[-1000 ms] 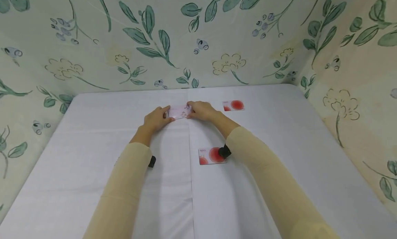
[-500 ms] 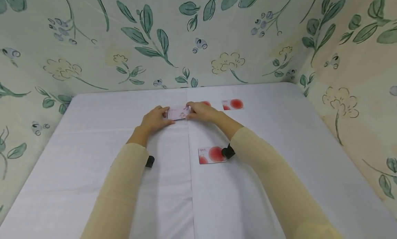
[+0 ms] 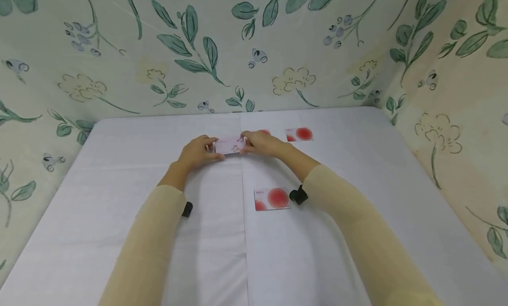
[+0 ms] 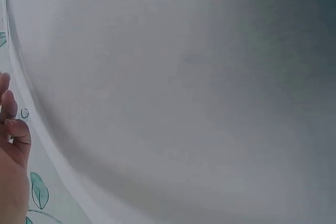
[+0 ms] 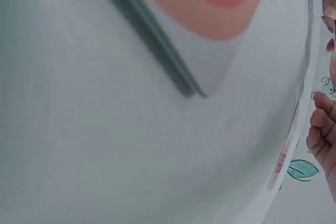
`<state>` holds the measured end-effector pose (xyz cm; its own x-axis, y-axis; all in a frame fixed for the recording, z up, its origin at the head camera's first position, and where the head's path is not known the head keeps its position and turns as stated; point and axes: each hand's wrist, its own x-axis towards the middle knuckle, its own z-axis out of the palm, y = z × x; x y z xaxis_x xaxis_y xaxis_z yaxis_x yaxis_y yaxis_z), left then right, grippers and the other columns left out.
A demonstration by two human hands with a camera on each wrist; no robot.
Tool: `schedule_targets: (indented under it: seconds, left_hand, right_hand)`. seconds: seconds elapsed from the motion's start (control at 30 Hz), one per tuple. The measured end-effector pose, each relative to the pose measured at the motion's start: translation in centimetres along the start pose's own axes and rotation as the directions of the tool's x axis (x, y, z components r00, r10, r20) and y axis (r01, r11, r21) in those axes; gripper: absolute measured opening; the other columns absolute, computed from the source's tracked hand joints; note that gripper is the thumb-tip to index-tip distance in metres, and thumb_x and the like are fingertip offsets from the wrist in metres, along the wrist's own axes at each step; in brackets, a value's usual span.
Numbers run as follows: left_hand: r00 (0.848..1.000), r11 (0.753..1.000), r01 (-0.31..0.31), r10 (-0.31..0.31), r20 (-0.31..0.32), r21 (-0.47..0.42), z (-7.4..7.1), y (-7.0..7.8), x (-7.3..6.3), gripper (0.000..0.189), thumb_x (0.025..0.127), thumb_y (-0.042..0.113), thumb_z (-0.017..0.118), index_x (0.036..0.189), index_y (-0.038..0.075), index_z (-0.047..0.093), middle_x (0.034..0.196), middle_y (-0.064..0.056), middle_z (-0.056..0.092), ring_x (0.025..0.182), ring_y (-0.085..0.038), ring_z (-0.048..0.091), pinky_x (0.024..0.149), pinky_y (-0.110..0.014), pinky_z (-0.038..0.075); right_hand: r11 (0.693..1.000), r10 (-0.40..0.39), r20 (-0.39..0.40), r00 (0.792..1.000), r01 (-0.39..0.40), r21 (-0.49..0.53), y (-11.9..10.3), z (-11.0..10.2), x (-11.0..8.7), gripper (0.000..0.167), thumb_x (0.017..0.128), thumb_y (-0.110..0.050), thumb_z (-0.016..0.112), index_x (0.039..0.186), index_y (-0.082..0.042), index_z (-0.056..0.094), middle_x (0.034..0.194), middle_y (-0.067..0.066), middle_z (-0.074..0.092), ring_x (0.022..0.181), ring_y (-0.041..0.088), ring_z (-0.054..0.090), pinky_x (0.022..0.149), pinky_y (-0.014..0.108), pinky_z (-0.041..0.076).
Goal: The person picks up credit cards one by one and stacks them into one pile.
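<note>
Between both hands, near the far side of the white table, a pale pink card-like piece (image 3: 229, 146) with a small flower print is held by its short ends. My left hand (image 3: 197, 151) pinches the left end, thumb at the near side. The right end is pinched by my right hand (image 3: 262, 143), which partly covers a red-and-white card (image 3: 263, 132) behind it. In the left wrist view the left hand (image 4: 13, 156) shows only at the edge. The right wrist view catches the right hand (image 5: 325, 135) at its border.
A card with red circles (image 3: 271, 199) lies nearer, beside the right wrist camera (image 3: 299, 195); the right wrist view shows its thick dark edge. A similar card (image 3: 299, 134) lies at the far right. The white tablecloth (image 3: 119, 165) has a central crease. Patterned fabric surrounds the table.
The right forearm has swung outward, uncovering the nearer red-circle card. Part of the card behind the right hand has come into view. The pink piece has dropped very slightly, still in both hands.
</note>
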<state>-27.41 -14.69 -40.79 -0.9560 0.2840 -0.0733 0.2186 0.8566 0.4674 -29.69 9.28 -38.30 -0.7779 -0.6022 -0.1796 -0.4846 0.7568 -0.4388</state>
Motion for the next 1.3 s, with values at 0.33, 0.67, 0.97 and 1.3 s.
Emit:
schedule_targets:
  seconds: [0.33,0.67,0.97,1.3]
  left_hand:
    - [0.998,0.999,-0.052,0.052,-0.019,0.013,-0.3,0.7,-0.2,0.075,0.072,0.051,0.076,0.133,0.012,0.056,0.09,-0.004,0.052,0.083,-0.02,0.048,0.071,-0.033,0.037]
    - [0.992,0.994,-0.102,0.105,-0.064,0.048,-0.4,2.1,-0.9,0.073,0.07,0.054,0.077,0.128,0.013,0.06,0.085,-0.001,0.051,0.077,-0.018,0.047,0.063,-0.03,0.035]
    - [0.985,0.987,-0.143,0.15,-0.083,0.076,-0.4,3.3,-1.6,0.071,0.07,0.056,0.076,0.126,0.014,0.062,0.082,0.001,0.051,0.072,-0.016,0.046,0.059,-0.028,0.033]
    - [0.972,0.975,-0.187,0.201,-0.118,0.122,-0.2,4.9,-2.9,0.069,0.07,0.053,0.077,0.126,0.015,0.062,0.081,0.001,0.051,0.072,-0.015,0.046,0.058,-0.026,0.034]
  right_hand:
    - [1.0,0.006,-0.009,1.0,-0.006,-0.014,0.0,-0.5,-1.4,0.059,0.09,-0.035,0.063,0.138,-0.009,0.043,0.087,0.006,0.055,0.078,0.017,0.052,0.069,0.026,0.042]
    - [0.998,0.032,-0.024,0.999,-0.033,-0.049,0.0,-1.2,-3.0,0.064,0.087,-0.037,0.066,0.14,-0.009,0.043,0.088,0.005,0.056,0.077,0.018,0.052,0.067,0.025,0.044]
    - [1.0,0.008,-0.045,0.999,-0.008,0.003,0.2,-1.3,-4.8,0.056,0.086,-0.031,0.069,0.132,-0.008,0.046,0.077,0.004,0.054,0.068,0.017,0.049,0.062,0.025,0.039]
    - [0.997,-0.016,-0.096,0.995,0.008,-0.083,-0.4,-1.6,-7.6,0.058,0.085,-0.034,0.07,0.132,-0.01,0.046,0.08,0.003,0.056,0.068,0.017,0.05,0.063,0.027,0.041]
